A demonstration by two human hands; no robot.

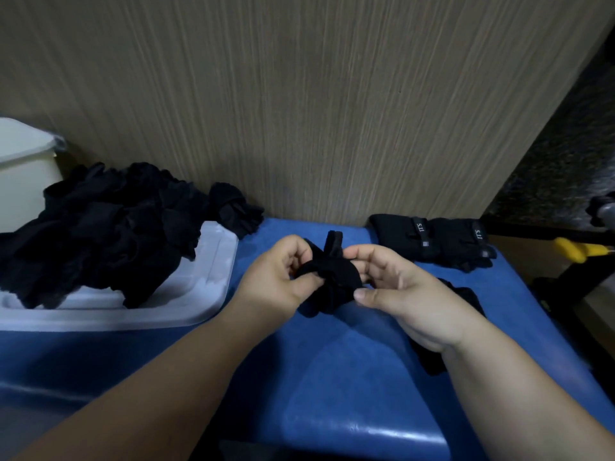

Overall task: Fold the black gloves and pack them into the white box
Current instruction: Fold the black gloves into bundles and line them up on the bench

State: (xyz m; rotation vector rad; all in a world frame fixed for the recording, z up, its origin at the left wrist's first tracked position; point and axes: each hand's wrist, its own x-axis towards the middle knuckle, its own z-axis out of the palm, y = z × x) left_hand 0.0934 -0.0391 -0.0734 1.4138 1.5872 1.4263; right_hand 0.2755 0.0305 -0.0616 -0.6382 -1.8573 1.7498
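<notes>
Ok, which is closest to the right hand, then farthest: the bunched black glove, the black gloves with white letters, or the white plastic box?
1. Bunched black glove: in the right hand, middle.
2. Black gloves with white letters: behind, to the right.
3. White plastic box: far left.

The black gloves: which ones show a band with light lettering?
The flat gloves at the far right of the blue surface; the pile on the left and the held glove show none.

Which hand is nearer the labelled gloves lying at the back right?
Right. The right hand is just left of the labelled gloves, not touching; the left hand is farther left, beyond the held glove both hands grip.
</notes>
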